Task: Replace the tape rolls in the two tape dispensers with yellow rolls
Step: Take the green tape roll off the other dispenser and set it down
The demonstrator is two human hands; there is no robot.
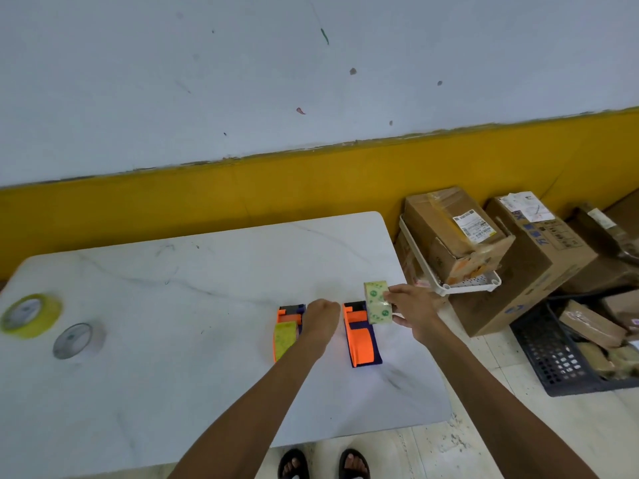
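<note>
Two orange and blue tape dispensers lie side by side on the white table point(207, 271). The left dispenser point(288, 331) has a yellow roll point(285, 340) in it. The right dispenser point(361, 335) holds no roll. My right hand point(413, 311) grips a pale roll with green marks point(377, 301), lifted just above and right of that dispenser. My left hand point(321, 321) is curled in a fist between the dispensers, touching the left one's right side. At the table's far left lie a yellow roll point(31, 316) and a clear roll point(77, 340).
Cardboard boxes point(460, 233) and a white tray point(449, 286) stand close off the table's right edge. A dark crate point(570, 357) of parcels is on the floor to the right. A yellow and white wall runs behind the table.
</note>
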